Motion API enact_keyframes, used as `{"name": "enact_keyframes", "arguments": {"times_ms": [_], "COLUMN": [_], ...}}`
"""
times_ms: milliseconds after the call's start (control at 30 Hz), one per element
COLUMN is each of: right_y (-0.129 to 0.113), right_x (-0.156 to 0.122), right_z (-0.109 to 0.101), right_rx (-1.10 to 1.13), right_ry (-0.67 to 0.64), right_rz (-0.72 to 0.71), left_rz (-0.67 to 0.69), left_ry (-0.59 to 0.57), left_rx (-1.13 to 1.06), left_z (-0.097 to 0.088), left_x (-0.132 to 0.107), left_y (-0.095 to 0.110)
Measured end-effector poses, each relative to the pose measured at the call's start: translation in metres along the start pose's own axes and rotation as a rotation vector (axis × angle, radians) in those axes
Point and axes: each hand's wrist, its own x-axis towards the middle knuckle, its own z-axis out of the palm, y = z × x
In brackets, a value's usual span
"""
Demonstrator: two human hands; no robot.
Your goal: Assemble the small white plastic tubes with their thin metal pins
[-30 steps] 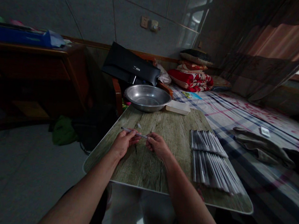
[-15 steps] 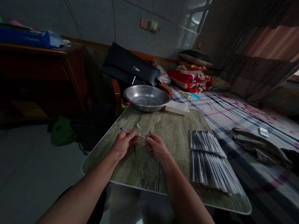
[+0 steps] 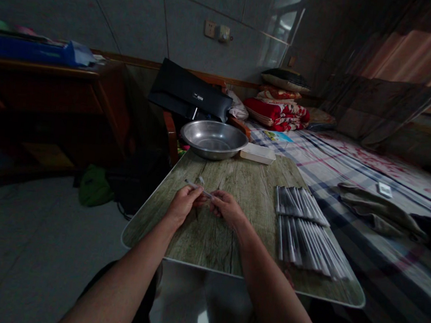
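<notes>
A slim, pale, see-through pen (image 3: 190, 183) spans my two hands above the table (image 3: 244, 177). My left hand (image 3: 184, 203) is closed on its barrel, with the thumb on top and the darker end sticking out to the left. At the other end, the fingertips of my right hand (image 3: 227, 208) pinch the pen, hiding its tip. Just beyond my hands is a small whitish piece (image 3: 201, 180), too blurred to name. To the right lie two rows of similar pens (image 3: 304, 243), side by side and partly overlapping.
A steel basin (image 3: 214, 140) and a shallow white tray (image 3: 258, 154) stand at the table's far edge. Behind them a black case (image 3: 191, 94) leans on a wooden chair. The bed (image 3: 352, 169) borders the table's right side; a wooden cabinet (image 3: 106, 105) stands left.
The pen has tilted, its left end now angled more away from me. My left hand has shifted slightly right, closer to my right hand. The whole view has moved a little.
</notes>
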Motion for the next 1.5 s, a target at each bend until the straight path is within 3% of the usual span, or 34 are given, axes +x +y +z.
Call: {"name": "enact_keyframes", "arguments": {"times_ms": [100,167,233,400,633,800,933,1100,1300,1500], "right_y": [-0.001,0.000,0.002,0.004,0.002,-0.002,-0.003,0.002,0.005,0.001], "right_x": [0.004,0.006,0.008,0.010,0.010,0.008,0.007,0.009,0.011,0.011], "right_z": [-0.008,-0.013,-0.016,-0.018,-0.019,-0.023,-0.028,-0.034,-0.036,-0.034], "right_rx": [0.107,0.193,0.257,0.335,0.375,0.524,0.643,0.643,0.685,0.786], "right_ry": [0.163,0.257,0.306,0.331,0.305,0.284,0.282,0.297,0.341,0.325], "right_rz": [-0.040,-0.056,-0.045,-0.028,-0.013,-0.013,-0.017,-0.035,-0.035,0.020], "left_rz": [0.126,0.241,0.274,0.186,0.117,0.170,0.269,0.328,0.335,0.287], "left_ry": [0.046,0.053,0.066,0.037,0.025,0.048,-0.009,0.008,-0.015,-0.024], "left_rx": [0.367,0.781,1.114,1.375,1.387,1.353,1.155,0.868,0.951,0.936], "left_z": [-0.010,-0.018,-0.023,-0.017,-0.010,-0.006,-0.001,-0.006,-0.022,-0.011], "left_x": [0.003,0.002,-0.001,-0.006,0.001,0.002,0.009,0.022,0.034,0.064], "left_y": [0.007,0.012,0.014,0.012,0.009,0.004,-0.003,-0.007,-0.007,-0.013]}}
